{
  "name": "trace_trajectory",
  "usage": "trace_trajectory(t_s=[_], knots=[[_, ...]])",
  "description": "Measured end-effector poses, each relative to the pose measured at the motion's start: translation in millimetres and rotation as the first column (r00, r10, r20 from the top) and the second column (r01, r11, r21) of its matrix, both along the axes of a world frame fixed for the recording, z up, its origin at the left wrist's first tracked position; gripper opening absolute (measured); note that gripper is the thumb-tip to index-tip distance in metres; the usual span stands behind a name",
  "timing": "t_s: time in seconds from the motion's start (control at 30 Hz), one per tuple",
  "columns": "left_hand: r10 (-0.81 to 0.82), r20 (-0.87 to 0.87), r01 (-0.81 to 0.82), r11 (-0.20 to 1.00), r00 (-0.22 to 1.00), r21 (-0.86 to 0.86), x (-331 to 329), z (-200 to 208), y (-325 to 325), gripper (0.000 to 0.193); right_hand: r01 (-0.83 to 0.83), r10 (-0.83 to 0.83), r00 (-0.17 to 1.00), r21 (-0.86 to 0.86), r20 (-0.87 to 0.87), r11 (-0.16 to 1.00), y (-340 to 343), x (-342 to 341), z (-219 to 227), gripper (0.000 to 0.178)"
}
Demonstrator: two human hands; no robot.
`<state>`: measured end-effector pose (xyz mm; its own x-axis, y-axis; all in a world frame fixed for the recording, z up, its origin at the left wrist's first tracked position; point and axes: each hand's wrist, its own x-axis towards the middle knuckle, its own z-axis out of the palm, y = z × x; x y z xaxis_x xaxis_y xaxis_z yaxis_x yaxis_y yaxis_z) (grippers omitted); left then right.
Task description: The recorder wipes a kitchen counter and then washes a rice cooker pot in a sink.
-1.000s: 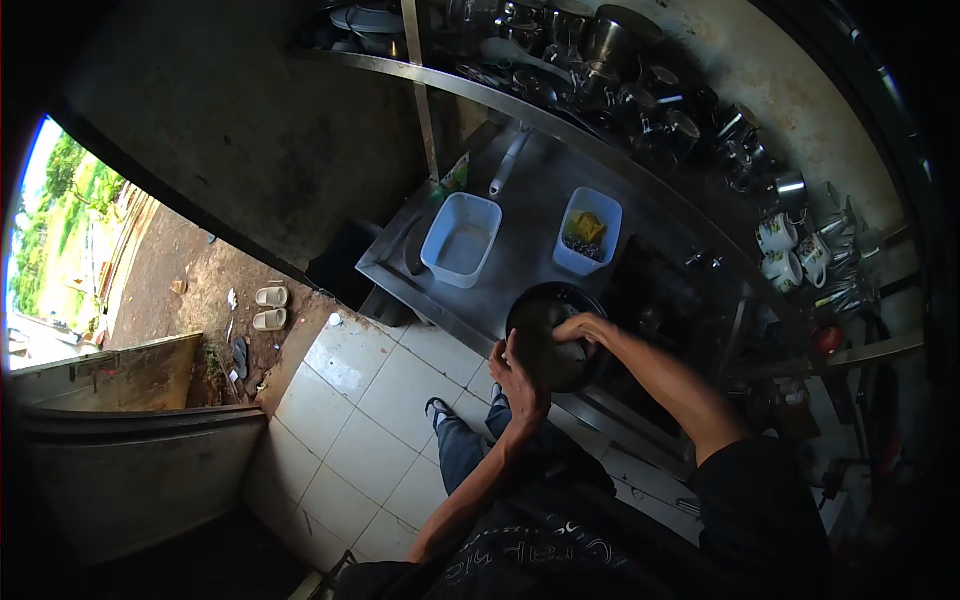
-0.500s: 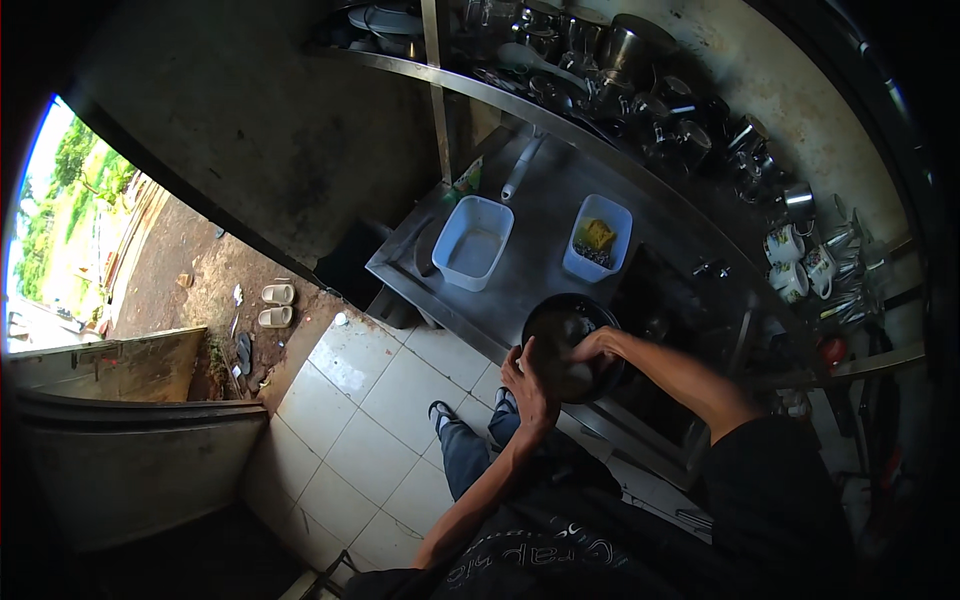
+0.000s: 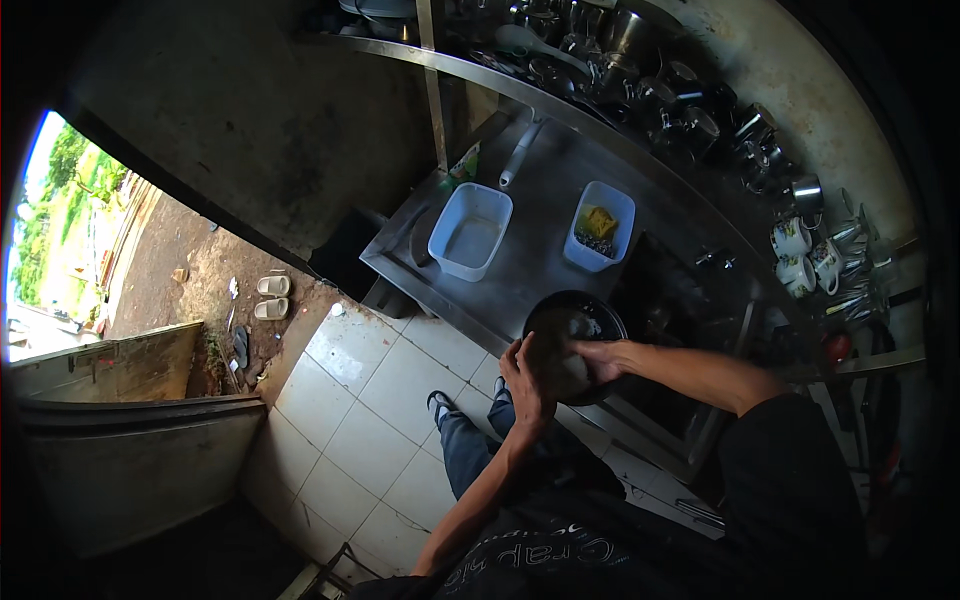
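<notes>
"While watching the dark pan [image 3: 549,306], notice anything just changed?"

"Yes: see the right hand [image 3: 603,360] nearer the body's side of the pan now, rather than up toward the far side as a second ago. Note the right forearm [image 3: 692,372] too, lying more level across the view."

"Meaning what for the work in hand?"

"Suggests going over another part of the inside, judging by the shift; looks like rubbing or stirring, without being sure which. Shows more of a pale patch [image 3: 568,377] beside the right hand as well. Suds or something else? Hard to say."

"And the fingers?"

"On the left hand [image 3: 525,382], bent against the left rim of the pan, slightly apart from one another, seemingly clasping it to keep it steady. On the right, reaching down into the pan; too dark and blurred to tell whether pinching anything or merely pressed together."

"Where to find the pan, then?"

"At the near edge of the table [image 3: 535,230], just in front of the body; unclear how fully supported there. Beyond it, apart from it, see the tub [image 3: 592,262] with the yellow sponge [image 3: 600,220] inside, and farther left, another pale tub [image 3: 460,268]."
</notes>
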<state>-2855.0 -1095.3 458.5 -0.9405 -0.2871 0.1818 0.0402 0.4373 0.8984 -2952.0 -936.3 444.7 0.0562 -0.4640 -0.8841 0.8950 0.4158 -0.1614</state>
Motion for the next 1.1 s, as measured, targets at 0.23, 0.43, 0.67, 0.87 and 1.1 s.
trace_trajectory(t_s=[0.23,0.43,0.67,0.87,1.1], knots=[[-0.006,0.007,0.006,0.998,1.0,-0.057,6,1,-9,0.057,0.26,-0.26,0.966,0.074,0.0,0.963,-7,18,11,0.057],[-0.039,0.01,0.039,0.998,0.999,-0.057,10,-1,-20,0.054,0.454,-0.457,0.89,0.11,0.003,0.884,-11,34,2,0.061],[-0.105,0.001,0.105,0.992,0.994,-0.066,9,1,-27,0.051,0.518,-0.525,0.85,0.109,0.048,0.848,-19,34,11,0.063],[-0.111,0.013,0.112,0.991,0.994,-0.07,12,-1,-28,0.047,0.571,-0.584,0.808,0.149,0.07,0.808,-33,40,24,0.065],[-0.114,0.019,0.115,0.99,0.993,-0.082,12,1,-28,0.047,0.702,-0.713,0.693,0.125,0.107,0.701,-29,49,-8,0.069]])
